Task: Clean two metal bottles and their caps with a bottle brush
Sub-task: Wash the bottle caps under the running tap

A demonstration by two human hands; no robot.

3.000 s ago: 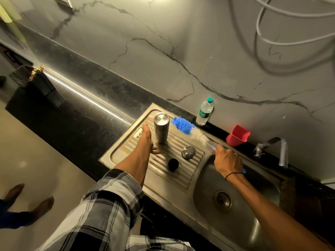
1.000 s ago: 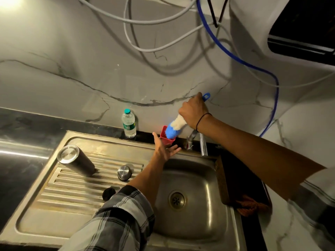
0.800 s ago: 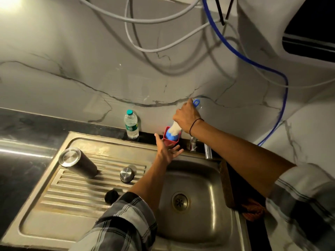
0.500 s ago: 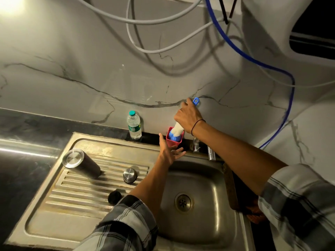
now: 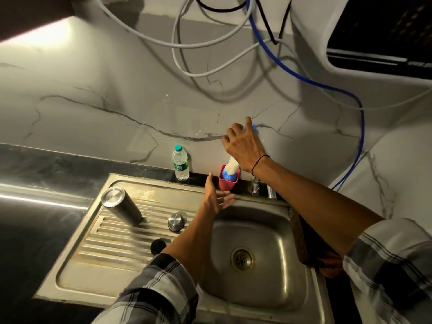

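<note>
The brush (image 5: 230, 169) had been stood in the red cup (image 5: 227, 181) and let go; right hand (image 5: 245, 146) and left hand (image 5: 216, 198) were spread, suggesting cleaning was finished.

— How much of the brush (image 5: 230, 168) shows?
— Only the bristles above the red cup (image 5: 227, 183) and a blue tip past the right hand (image 5: 244, 146) — the handle between is behind that hand.
— Does the hand grip it?
— Can't tell.
— And the tap (image 5: 256, 185)?
— Partly behind the right forearm.
— The sink (image 5: 268, 298)?
— Its near rim is covered by the checked sleeves (image 5: 154, 291), which the bottom edge cuts off.
</note>
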